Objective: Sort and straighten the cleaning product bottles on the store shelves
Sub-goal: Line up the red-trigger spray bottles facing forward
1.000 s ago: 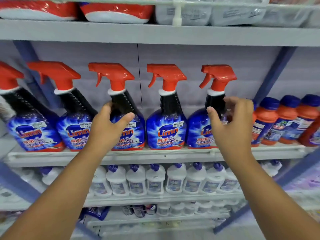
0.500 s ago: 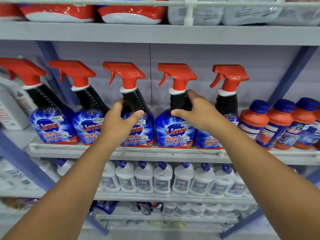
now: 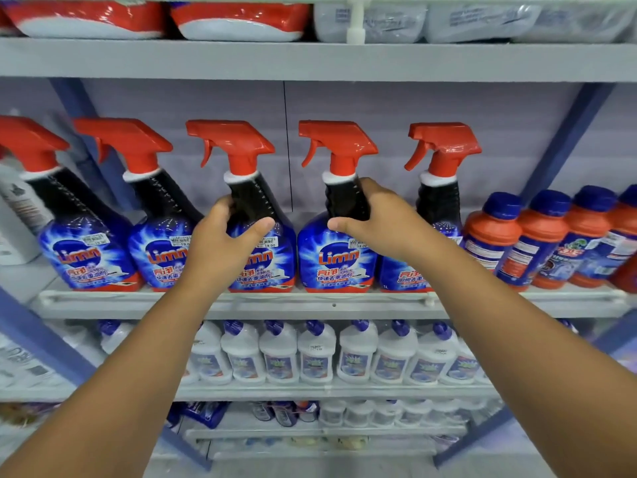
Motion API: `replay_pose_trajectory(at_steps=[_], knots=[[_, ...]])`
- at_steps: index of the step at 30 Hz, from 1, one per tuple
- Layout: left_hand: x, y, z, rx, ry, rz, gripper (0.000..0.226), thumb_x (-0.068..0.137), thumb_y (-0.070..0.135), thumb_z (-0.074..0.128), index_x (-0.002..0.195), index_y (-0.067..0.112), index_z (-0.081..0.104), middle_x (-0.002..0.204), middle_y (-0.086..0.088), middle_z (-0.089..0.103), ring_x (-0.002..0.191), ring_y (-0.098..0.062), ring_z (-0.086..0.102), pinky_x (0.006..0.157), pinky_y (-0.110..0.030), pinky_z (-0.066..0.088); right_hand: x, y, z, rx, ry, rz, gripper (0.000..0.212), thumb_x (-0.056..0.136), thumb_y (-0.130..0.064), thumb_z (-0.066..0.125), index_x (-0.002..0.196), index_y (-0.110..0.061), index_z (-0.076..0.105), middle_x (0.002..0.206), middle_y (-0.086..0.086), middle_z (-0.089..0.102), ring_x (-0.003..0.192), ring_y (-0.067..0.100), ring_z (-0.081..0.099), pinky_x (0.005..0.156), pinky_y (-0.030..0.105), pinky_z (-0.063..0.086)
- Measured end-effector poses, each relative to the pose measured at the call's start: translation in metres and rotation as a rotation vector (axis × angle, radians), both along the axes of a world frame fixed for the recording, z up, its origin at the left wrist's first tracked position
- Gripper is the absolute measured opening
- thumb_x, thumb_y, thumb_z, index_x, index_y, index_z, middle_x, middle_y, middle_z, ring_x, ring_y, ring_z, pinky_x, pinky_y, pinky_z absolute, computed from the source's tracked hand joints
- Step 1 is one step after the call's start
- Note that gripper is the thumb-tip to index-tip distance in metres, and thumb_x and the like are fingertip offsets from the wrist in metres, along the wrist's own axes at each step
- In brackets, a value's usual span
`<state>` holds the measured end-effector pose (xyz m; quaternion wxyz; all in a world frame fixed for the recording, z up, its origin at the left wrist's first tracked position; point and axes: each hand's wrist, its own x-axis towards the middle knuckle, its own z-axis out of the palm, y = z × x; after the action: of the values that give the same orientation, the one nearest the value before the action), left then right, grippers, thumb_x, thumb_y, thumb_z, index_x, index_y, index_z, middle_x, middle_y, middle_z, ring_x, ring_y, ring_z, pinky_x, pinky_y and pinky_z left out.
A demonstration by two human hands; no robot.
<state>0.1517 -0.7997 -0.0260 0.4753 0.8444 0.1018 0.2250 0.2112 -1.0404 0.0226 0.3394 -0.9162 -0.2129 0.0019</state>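
Several blue spray bottles with red trigger heads stand in a row on the middle shelf (image 3: pixel 331 303). My left hand (image 3: pixel 220 243) grips the black neck of the third spray bottle (image 3: pixel 255 215). My right hand (image 3: pixel 382 222) grips the neck of the fourth spray bottle (image 3: pixel 339 257). Both bottles stand upright on the shelf with labels facing out. A fifth spray bottle (image 3: pixel 439 201) stands just right of my right hand, its lower body hidden by my wrist. Two more spray bottles (image 3: pixel 86 257) lean at the left.
Orange bottles with blue caps (image 3: pixel 544 243) fill the shelf's right end. White bottles with purple caps (image 3: pixel 315 353) line the shelf below. Red and grey packs (image 3: pixel 241 22) lie on the top shelf. A white bottle (image 3: pixel 17 215) sits at the far left.
My right hand left the fifth spray bottle and moved left onto the fourth bottle's neck. My left hand stayed on the third bottle. The view shifted slightly to the right.
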Motion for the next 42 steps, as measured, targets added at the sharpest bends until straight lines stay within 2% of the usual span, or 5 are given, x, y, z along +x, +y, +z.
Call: replay_pose_trajectory(at_steps=[8,13,20,30,42], knots=[[0.001,0.002,-0.004,0.014,-0.003,-0.011,0.043,0.091,0.045,0.072,0.129,0.030,0.058,0.120,0.015,0.069,0.114,-0.009,0.064,0.099,-0.043,0.053,-0.039,-0.082,-0.011,0.569,-0.571,-0.403,0.017,0.097,-0.029,0.065,0.086,-0.017,0.062,0.082,-0.001,0.065,0.073,0.003,0.059,0.069,0.024,0.050],[0.001,0.000,-0.004,0.007,-0.005,-0.004,0.038,0.091,0.042,0.073,0.124,0.031,0.059,0.113,0.017,0.068,0.110,-0.008,0.064,0.094,-0.037,0.052,-0.008,-0.107,-0.008,0.263,-0.180,-0.398,0.048,0.087,-0.037,0.078,0.129,-0.020,0.061,0.121,-0.003,0.067,0.108,0.010,0.063,0.090,0.018,0.048],[-0.002,0.001,-0.002,-0.029,0.005,0.003,0.038,0.090,0.043,0.074,0.124,0.036,0.058,0.116,0.019,0.068,0.113,-0.009,0.064,0.100,-0.045,0.053,0.003,-0.097,-0.017,0.056,-0.206,-0.344,0.056,0.085,-0.036,0.079,0.135,-0.025,0.055,0.128,0.001,0.066,0.113,0.022,0.063,0.084,0.028,0.042],[-0.021,0.006,-0.002,-0.277,-0.171,0.064,0.041,0.091,0.021,0.076,0.128,0.028,0.059,0.127,0.010,0.068,0.119,0.002,0.062,0.106,-0.025,0.048,-0.049,-0.032,-0.054,0.639,-0.391,-0.514,0.039,0.090,-0.022,0.072,0.127,-0.019,0.058,0.131,0.000,0.051,0.119,0.018,0.057,0.105,0.036,0.047],[-0.147,0.132,-0.002,-0.396,-0.161,0.309,0.038,0.088,0.037,0.075,0.125,0.032,0.065,0.127,0.020,0.066,0.108,0.002,0.066,0.075,-0.010,0.050,-0.110,0.160,-0.059,0.693,0.218,0.129,0.015,0.093,-0.018,0.069,0.104,-0.029,0.069,0.108,-0.016,0.071,0.101,-0.004,0.065,0.083,0.007,0.047]])
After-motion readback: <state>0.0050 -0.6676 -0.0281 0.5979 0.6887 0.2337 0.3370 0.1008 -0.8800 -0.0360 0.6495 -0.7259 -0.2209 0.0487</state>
